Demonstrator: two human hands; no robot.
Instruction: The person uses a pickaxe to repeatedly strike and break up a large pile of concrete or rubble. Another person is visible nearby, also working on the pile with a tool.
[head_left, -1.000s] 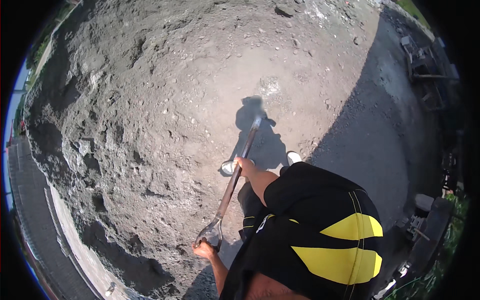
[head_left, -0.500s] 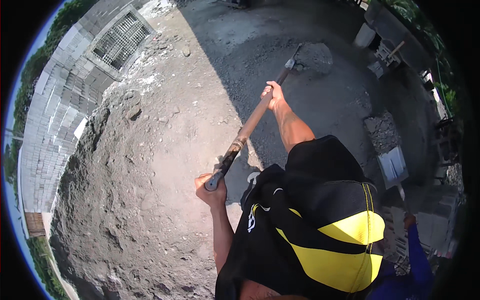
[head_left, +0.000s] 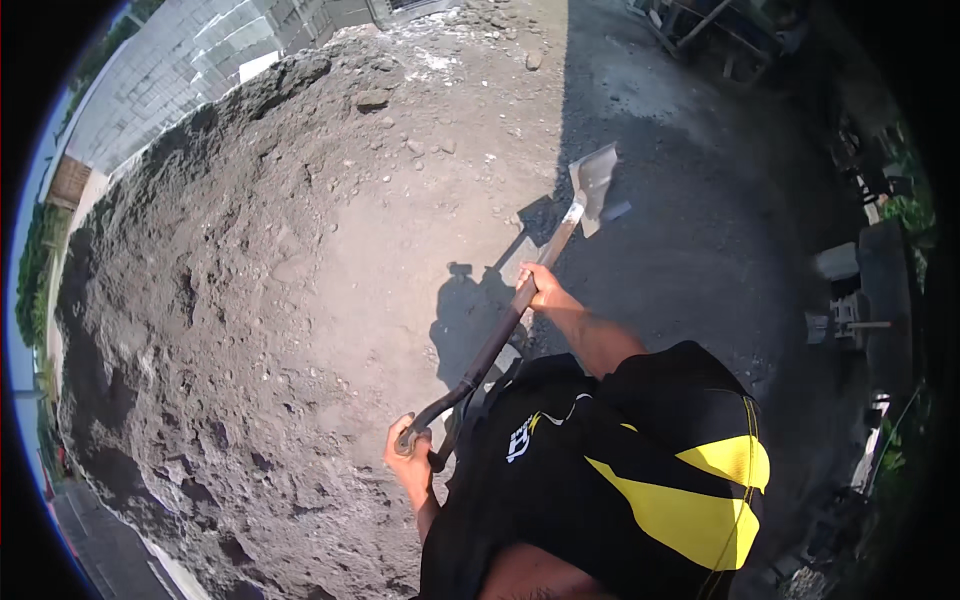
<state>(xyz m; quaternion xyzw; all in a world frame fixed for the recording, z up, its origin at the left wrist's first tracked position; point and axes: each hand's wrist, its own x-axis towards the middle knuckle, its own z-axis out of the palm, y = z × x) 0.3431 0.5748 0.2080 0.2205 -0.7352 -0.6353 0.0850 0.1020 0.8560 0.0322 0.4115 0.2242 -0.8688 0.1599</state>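
A long-handled shovel slants across the view between my two hands. My left hand is closed around the grip at its near end. Farther up the shaft, my right hand wraps around the handle. The metal shovel blade is raised and tilted, with its bare face showing and no visible load on it. It hangs over grey ground at the edge of the shade.
A big mound of grey sand fills the left side, with loose stones on it. Stacked grey blocks stand behind. Dark frames are at the far right, and a wooden-handled tool lies at the right.
The view has swung right. The shovel blade, earlier beside a clump of grey material, is now bare and tilted over the shade's edge. Both hands still hold the shovel.
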